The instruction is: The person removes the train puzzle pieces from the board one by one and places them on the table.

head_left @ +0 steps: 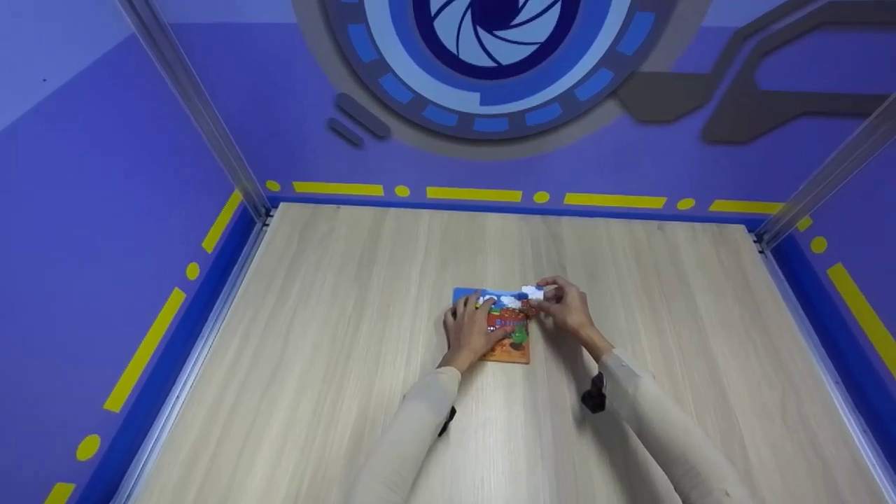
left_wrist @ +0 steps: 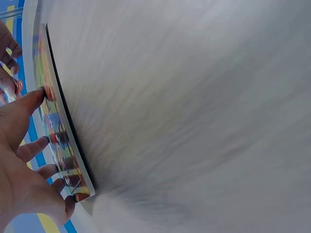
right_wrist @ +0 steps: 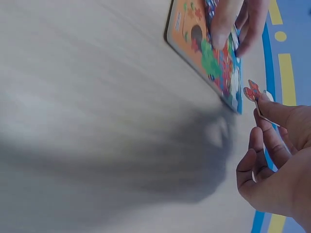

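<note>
A colourful picture puzzle board (head_left: 507,355) lies flat on the table, with blue sky at its top, a red shape across the middle and orange ground below. My left hand (head_left: 467,332) rests on its left part with fingers spread; in the left wrist view, fingertips and thumb touch the board's face. Thumb and fingers of my right hand (head_left: 572,311) pinch a small flat puzzle piece (right_wrist: 252,91), white and red, at the board's upper right corner. In the right wrist view this piece is raised above the surface and tilted. The fingers cover part of it.
Pale wood-grain tabletop (head_left: 336,315) surrounds the board on every side. Blue printed walls with yellow marks (head_left: 474,194) enclose the table at the back and sides. A small black device (head_left: 594,395) sits at the right wrist.
</note>
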`<state>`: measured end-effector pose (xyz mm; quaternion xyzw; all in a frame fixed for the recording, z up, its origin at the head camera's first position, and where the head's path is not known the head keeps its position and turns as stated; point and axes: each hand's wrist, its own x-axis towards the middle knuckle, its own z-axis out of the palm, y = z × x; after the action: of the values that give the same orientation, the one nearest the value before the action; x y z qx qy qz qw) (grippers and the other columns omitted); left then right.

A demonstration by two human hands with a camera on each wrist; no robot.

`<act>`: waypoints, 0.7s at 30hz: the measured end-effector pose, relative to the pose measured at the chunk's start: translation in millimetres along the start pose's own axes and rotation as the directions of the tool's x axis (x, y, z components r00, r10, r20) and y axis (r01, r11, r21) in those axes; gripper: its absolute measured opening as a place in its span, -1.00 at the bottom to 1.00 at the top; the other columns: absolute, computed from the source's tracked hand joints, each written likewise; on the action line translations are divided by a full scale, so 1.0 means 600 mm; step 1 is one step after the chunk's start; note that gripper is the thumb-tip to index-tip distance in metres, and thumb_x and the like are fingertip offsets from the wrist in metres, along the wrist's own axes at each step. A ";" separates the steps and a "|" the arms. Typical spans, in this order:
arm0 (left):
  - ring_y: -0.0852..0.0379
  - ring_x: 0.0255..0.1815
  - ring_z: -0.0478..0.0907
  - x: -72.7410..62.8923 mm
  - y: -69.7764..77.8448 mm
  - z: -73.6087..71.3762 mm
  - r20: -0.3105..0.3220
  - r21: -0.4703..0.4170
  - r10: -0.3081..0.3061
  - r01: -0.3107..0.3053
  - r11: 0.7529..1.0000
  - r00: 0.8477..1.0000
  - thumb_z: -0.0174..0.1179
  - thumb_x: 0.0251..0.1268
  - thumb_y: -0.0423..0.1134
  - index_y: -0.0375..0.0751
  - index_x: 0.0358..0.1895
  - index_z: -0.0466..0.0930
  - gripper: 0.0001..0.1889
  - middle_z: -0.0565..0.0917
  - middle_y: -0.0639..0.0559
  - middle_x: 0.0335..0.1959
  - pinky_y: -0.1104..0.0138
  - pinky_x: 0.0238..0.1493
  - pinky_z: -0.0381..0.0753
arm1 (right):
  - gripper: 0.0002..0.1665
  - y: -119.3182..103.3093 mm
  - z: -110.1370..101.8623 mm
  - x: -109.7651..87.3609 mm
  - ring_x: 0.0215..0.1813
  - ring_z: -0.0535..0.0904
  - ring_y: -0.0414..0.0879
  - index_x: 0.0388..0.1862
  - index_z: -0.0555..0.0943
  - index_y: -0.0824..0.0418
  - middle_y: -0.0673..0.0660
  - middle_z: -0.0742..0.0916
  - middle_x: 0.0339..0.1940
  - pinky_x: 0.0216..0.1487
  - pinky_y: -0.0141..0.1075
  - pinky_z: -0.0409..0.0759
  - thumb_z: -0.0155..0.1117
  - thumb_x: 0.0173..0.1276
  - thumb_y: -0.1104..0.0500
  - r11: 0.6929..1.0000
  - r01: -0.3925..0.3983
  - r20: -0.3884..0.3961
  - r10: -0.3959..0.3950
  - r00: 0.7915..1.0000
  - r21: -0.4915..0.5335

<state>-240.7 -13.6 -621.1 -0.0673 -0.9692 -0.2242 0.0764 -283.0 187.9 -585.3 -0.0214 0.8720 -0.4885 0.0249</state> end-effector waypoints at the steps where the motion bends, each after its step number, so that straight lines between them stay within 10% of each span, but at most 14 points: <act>1: -0.14 0.43 0.35 -0.001 0.000 0.001 -0.002 0.005 0.003 -0.003 1.000 1.000 0.33 0.26 0.23 -0.01 0.33 0.56 -0.35 0.50 -0.10 0.41 -0.15 0.34 0.32 | -0.60 0.003 -0.005 -0.001 -0.36 0.55 -0.17 0.11 0.60 0.35 0.35 0.78 -0.23 -0.37 -0.45 0.47 0.43 0.30 0.36 1.000 -0.001 -0.002 0.001 1.000 -0.007; 21: -0.16 0.47 0.32 0.002 -0.004 0.006 0.054 0.012 -0.007 0.006 1.000 0.999 0.28 0.28 0.28 0.01 0.40 0.51 -0.30 0.45 -0.11 0.47 -0.18 0.37 0.29 | -0.52 0.087 -0.143 -0.049 -0.14 0.76 0.04 0.26 0.51 0.46 0.46 0.77 -0.09 -0.24 -0.46 0.61 0.33 0.40 0.36 0.999 -0.030 0.002 0.030 1.000 -0.031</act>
<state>-243.0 -14.1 -625.1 -0.0698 -0.9725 -0.2167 0.0497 -259.9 289.8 -584.3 -0.0093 0.8797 -0.4744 0.0328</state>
